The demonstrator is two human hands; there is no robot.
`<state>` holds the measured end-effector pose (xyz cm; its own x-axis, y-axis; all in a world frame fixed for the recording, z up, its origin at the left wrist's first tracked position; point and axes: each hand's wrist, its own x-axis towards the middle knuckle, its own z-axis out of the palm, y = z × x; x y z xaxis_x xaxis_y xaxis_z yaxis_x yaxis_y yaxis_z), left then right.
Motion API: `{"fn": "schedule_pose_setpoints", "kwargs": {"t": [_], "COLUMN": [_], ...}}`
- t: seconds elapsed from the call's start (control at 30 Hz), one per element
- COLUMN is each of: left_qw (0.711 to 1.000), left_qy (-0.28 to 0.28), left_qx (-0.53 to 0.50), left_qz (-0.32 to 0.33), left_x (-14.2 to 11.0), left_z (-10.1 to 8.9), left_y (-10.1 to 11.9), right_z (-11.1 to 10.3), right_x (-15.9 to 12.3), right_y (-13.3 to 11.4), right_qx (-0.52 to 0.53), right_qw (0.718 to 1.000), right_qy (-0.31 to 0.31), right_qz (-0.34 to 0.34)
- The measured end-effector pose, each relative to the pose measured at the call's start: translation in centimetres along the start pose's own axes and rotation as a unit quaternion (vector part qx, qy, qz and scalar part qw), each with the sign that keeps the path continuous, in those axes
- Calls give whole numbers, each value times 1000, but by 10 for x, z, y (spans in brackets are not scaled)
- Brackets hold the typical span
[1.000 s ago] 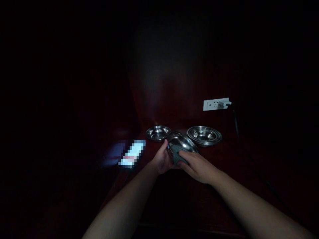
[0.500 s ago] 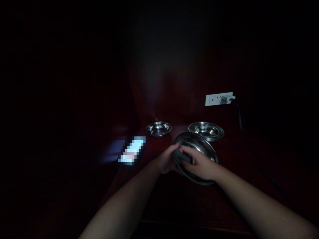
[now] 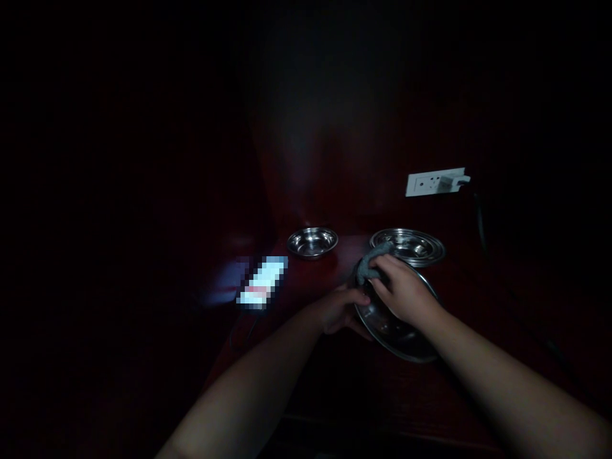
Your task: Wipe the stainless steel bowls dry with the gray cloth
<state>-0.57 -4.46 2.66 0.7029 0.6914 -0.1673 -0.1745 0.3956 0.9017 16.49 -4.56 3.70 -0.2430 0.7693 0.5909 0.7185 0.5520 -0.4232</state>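
Observation:
The scene is very dark. My left hand (image 3: 340,311) grips the near left rim of a steel plate (image 3: 399,331), which is held tilted above the dark red table (image 3: 315,274). My right hand (image 3: 406,293) lies inside the plate, fingers closed on a grey cloth (image 3: 367,268) pressed against the plate's far rim. Both forearms reach in from the bottom edge.
A small steel bowl (image 3: 312,241) sits at the back centre. Stacked steel plates (image 3: 408,246) lie at the back right. A lit phone screen (image 3: 262,282) glows on the left. A white wall socket (image 3: 436,182) with a plug and dark cable is on the right.
The plate has shifted right and tilted more toward me. My right hand with the cloth moved from the plate's near left rim up to its far rim.

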Motion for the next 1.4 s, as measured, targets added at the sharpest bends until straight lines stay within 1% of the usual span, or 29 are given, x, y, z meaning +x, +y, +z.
{"fn": "schedule_pose_setpoints", "kwargs": {"t": [0.1,0.27,0.37,0.53,0.67,0.8,0.9,1.0,1.1,1.17,1.27,1.33,1.4], "left_qw": [999,994,990,987,988,986,983,980,979,979,983,988,990], "left_qy": [33,87,101,115,114,126,134,144,137,123,95,77,68], "left_qx": [2,19,27,29,25,17,24,35,51,58,56,45,25], "left_qz": [29,69,91,107,103,107,121,129,144,154,145,128,120], "left_x": [3,7,9,12,15,17,18,19,19,18,16,16,17], "left_z": [3,5,5,3,1,0,0,-1,-1,-1,1,3,6], "left_y": [-1,-4,-6,-7,-6,-7,-9,-11,-12,-13,-14,-14,-15], "right_z": [-2,-7,-8,-10,-13,-15,-16,-16,-13,-10,-4,-1,0], "right_x": [2,4,2,0,1,0,-1,-3,-4,-4,-3,-2,1], "right_y": [8,16,17,12,6,2,0,-2,-3,-4,-4,-3,-1], "right_qx": [-74,-150,-162,-143,-100,-32,46,145,239,272,267,239,188], "right_qw": [997,986,980,964,954,947,940,924,912,913,937,958,978], "right_qy": [-7,-43,-90,-189,-261,-305,-331,-348,-330,-300,-223,-157,-92], "right_qz": [32,61,78,121,106,91,72,64,55,43,17,5,1]}}
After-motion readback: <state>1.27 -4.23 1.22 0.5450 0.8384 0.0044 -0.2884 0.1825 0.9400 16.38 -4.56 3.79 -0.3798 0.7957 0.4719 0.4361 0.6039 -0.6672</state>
